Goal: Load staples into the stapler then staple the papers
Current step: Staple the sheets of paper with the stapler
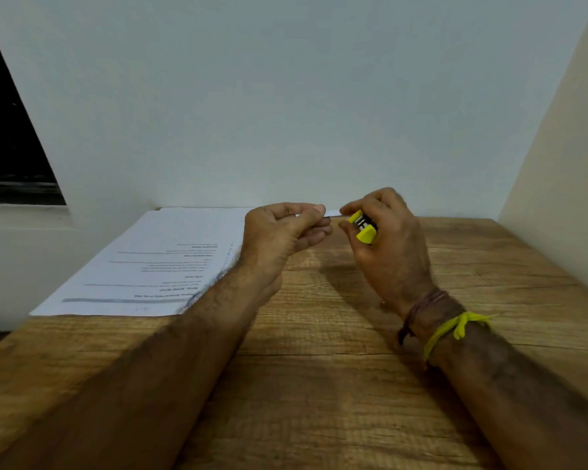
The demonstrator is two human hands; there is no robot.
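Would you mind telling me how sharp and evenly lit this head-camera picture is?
Head view: dim, soft light; the left hand and right hand cast faint shadows on the wooden table; print on the white paper sheets is too blurred to read; wide-angle distortion slants the walls.

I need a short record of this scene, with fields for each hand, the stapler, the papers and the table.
left hand: raised above the table, pinching a thin pale strip, probably staples
right hand: holds the stapler, fingertips at the strip's other end
stapler: small, yellow with metal parts, in the right hand, off the table
papers: printed sheets lying flat at the table's left, not touched
table: wooden, against a pale wall
stage: loading staples, papers not yet stapled
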